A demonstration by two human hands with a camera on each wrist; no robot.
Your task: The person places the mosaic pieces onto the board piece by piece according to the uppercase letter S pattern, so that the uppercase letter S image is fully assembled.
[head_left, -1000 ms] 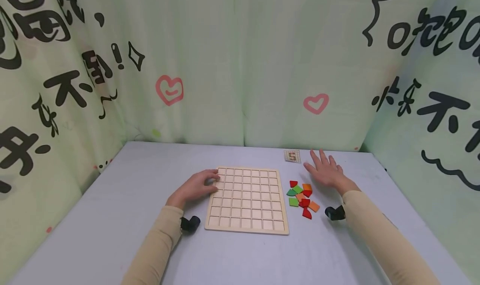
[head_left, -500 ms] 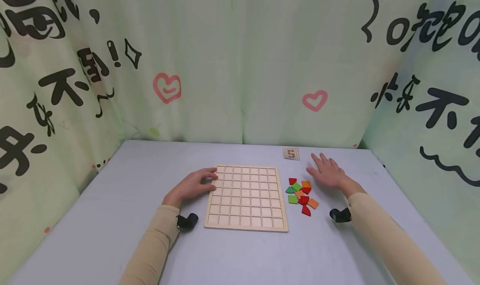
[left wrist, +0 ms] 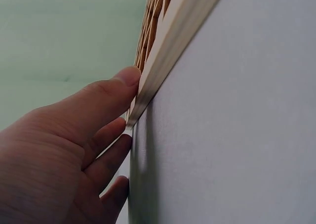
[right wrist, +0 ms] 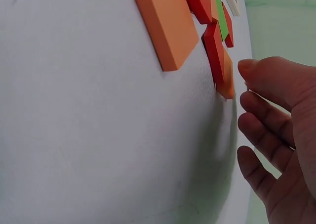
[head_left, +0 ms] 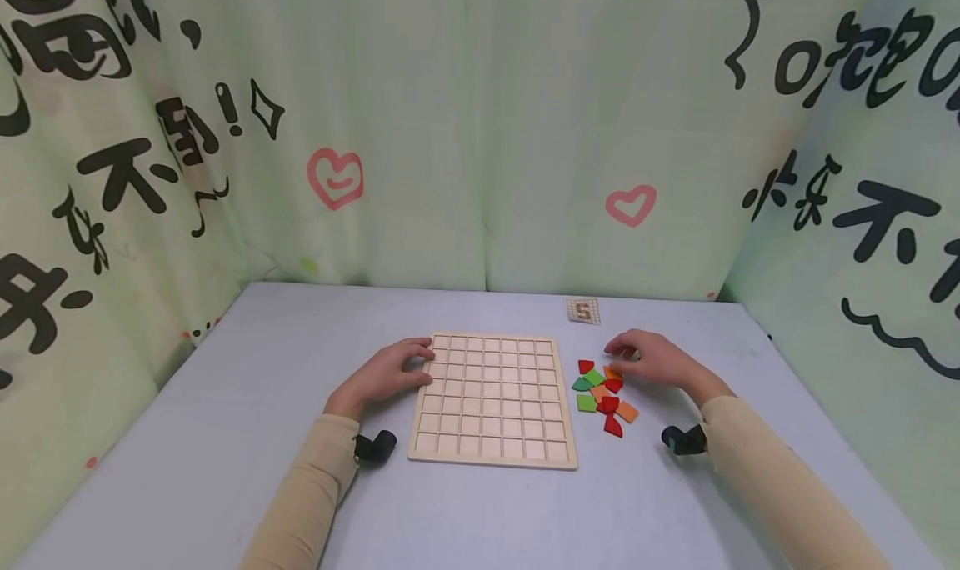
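All fingers (left wrist: 111,159) parted, left hand (head_left: 384,374) touches the gridded board (head_left: 491,399) and right hand (head_left: 658,360) hovers near coloured pieces (head_left: 608,404).

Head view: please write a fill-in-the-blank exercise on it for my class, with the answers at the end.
1. The ____ hand touches the edge of the wooden grid board.
2. The coloured pieces are red, orange and ____.
3. The small card lies beyond the board's far ____ corner.

Missing words: left; green; right.
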